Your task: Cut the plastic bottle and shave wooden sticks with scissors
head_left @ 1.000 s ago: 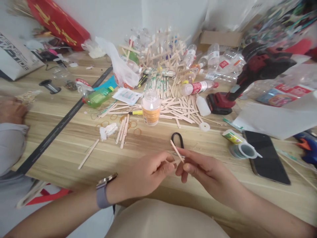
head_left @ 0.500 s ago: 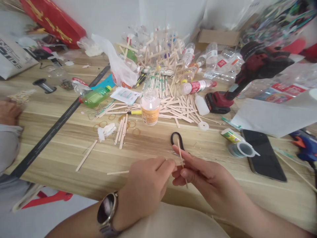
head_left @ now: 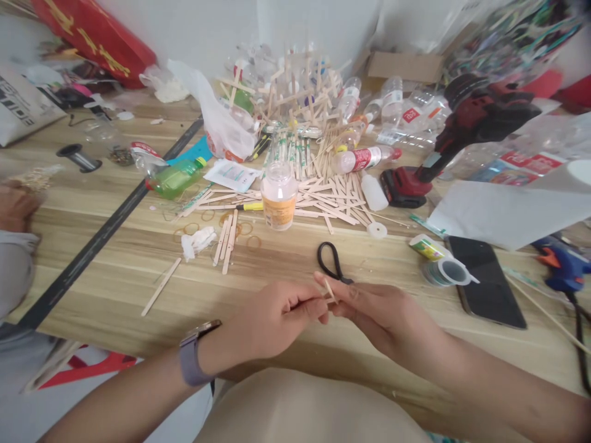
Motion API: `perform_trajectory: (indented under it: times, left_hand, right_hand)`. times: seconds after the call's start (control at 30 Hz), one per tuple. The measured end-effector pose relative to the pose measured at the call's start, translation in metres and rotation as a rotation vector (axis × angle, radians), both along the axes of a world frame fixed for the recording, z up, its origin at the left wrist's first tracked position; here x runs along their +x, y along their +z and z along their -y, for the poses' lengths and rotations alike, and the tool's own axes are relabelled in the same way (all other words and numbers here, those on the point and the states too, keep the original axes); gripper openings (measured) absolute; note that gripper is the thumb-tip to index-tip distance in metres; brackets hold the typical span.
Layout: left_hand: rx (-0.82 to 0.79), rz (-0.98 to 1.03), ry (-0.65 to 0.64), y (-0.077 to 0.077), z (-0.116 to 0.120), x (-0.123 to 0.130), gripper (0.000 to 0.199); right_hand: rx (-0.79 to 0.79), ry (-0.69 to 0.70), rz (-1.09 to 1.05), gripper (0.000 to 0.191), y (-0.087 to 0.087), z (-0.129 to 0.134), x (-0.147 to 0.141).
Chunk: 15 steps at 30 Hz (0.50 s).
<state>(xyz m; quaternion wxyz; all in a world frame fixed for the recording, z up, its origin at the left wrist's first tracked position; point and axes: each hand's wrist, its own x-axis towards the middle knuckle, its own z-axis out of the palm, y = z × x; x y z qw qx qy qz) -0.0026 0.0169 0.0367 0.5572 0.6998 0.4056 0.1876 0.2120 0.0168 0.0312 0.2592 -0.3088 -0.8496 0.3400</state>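
My left hand (head_left: 281, 317), with a watch on its wrist, pinches a thin wooden stick (head_left: 329, 290) near the lower middle. Fingers of my right hand (head_left: 383, 311) are closed on the sticks too, and both hands' fingertips meet. Two sticks seem to cross there, though fingers hide most of them. Just behind my fingers lie black-handled scissors (head_left: 329, 261), blades hidden. A clear jar with an orange label (head_left: 279, 212) stands upright beyond, in front of a heap of wooden sticks (head_left: 337, 203). Several sticks (head_left: 226, 243) lie near rubber bands and a crumpled white tissue (head_left: 198, 242).
At the right are a phone (head_left: 487, 280), a small open tub (head_left: 446, 272), a glue gun (head_left: 561, 264) and a red-black power tool (head_left: 420, 175). Plastic bottles (head_left: 178, 178) lie behind. Another person's hand (head_left: 16, 206) is at the left edge.
My left hand has turned, showing the watch edge-on. The long stick between my fingers is now mostly covered and looks shorter. A stick beside my left hand no longer shows on the table.
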Motion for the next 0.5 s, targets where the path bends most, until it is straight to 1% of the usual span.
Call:
perform_trajectory:
  times: [0.03,0.1,0.17,0.23,0.3,0.37,0.4,0.43,0.47,0.5]
  left_hand:
    - [-0.002,-0.009,0.006,0.000,-0.001,0.000,0.030]
    - [0.030,-0.051,0.025,0.000,0.001,0.001,0.032]
    - [0.105,-0.100,0.056,-0.001,0.004,0.003,0.033]
    - [0.207,-0.148,0.079,-0.001,0.009,0.004,0.029]
    - [0.319,-0.194,0.068,-0.002,0.012,0.005,0.026]
    - [0.409,-0.257,0.040,-0.003,0.014,0.003,0.027]
    - [0.443,-0.304,0.027,-0.004,0.013,0.002,0.028]
    - [0.471,-0.365,0.015,-0.005,0.012,0.001,0.029]
    - [0.496,-0.438,0.004,-0.007,0.010,0.000,0.030]
    - [0.520,-0.512,-0.011,-0.009,0.008,0.000,0.032]
  right_hand:
    - [-0.089,-0.041,-0.012,0.053,0.000,0.001,-0.001]
    - [-0.322,-0.123,-0.041,0.049,-0.001,0.005,-0.003]
    - [-0.539,-0.182,-0.081,0.054,0.000,0.010,-0.006]
    - [-0.683,-0.210,-0.123,0.063,0.001,0.015,-0.009]
    - [-0.758,-0.214,-0.165,0.071,0.000,0.018,-0.011]
    - [-0.767,-0.208,-0.192,0.076,-0.002,0.020,-0.008]
    - [-0.735,-0.227,-0.193,0.075,-0.004,0.020,-0.004]
    - [-0.667,-0.277,-0.182,0.072,-0.005,0.019,0.001]
    - [-0.564,-0.357,-0.151,0.066,-0.005,0.017,0.008]
    - [-0.425,-0.461,-0.107,0.059,-0.004,0.015,0.014]
